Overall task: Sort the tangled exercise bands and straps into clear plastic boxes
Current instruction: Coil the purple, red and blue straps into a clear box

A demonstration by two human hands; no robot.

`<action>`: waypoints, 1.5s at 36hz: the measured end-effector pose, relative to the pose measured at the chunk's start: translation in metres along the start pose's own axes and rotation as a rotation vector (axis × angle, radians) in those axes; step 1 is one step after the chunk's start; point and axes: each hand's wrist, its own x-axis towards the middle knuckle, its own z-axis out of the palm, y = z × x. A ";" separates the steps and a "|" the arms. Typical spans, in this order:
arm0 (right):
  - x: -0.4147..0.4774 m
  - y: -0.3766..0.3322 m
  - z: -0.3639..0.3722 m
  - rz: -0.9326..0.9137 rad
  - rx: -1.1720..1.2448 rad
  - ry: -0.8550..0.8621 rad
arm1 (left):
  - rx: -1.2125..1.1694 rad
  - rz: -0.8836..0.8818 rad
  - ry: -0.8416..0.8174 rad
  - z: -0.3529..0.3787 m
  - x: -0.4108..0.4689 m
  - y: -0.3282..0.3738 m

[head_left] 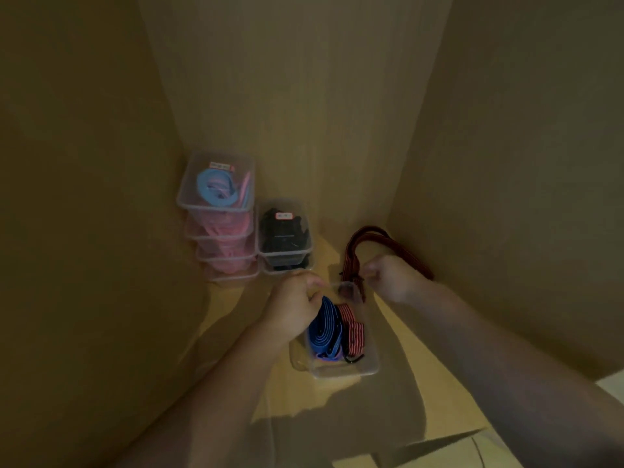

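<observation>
Over in the back-left corner of the cabinet floor (337, 400), a stack of clear boxes (223, 251) is sitting against the left wall (84, 197). It's stuffed with pink bands, and a light blue band (211, 187) is curling up in the top one. Touching that stack on its right, a shorter stack of boxes with black straps (285, 234) is standing along the back edge.

The left hand (293, 305) is hovering at the far left rim of the open clear box (344, 373), which is sitting mid-floor. Its fingers are curling tight right where the blue band (326, 327) is poking up. It's too blurry to say whether they're pinching the band or the rim. A folded red-and-black striped strap (353, 332) is lying next to the blue one inside.

The right hand (391, 276) is closing in a fist around the striped cord bundle (358, 244), just past the box's far edge. The bundle is looping up behind the hand, crowding the back-right corner by the right wall (506, 163).
</observation>
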 end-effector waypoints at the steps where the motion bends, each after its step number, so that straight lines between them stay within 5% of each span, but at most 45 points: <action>1: 0.004 -0.001 0.000 0.010 0.007 -0.054 | 0.006 -0.003 0.004 0.000 0.002 0.000; 5: 0.019 0.002 0.008 0.118 0.296 -0.251 | 0.030 -0.013 0.014 0.001 0.012 0.000; 9: 0.035 0.013 0.019 0.341 0.895 -0.314 | 0.050 0.002 0.002 0.005 0.021 0.002; 21: 0.060 0.021 0.028 0.245 1.010 -0.181 | 0.001 0.013 -0.054 0.023 0.045 0.000; 33: 0.052 0.036 0.017 0.006 0.286 -0.062 | -0.007 0.055 -0.070 0.013 0.047 0.010; 40: 0.050 0.018 -0.024 -0.207 0.099 0.163 | -0.069 0.018 0.007 -0.003 0.052 0.027; 54: 0.014 -0.071 -0.094 -0.525 -0.011 0.196 | -0.140 0.097 0.135 -0.059 0.068 0.059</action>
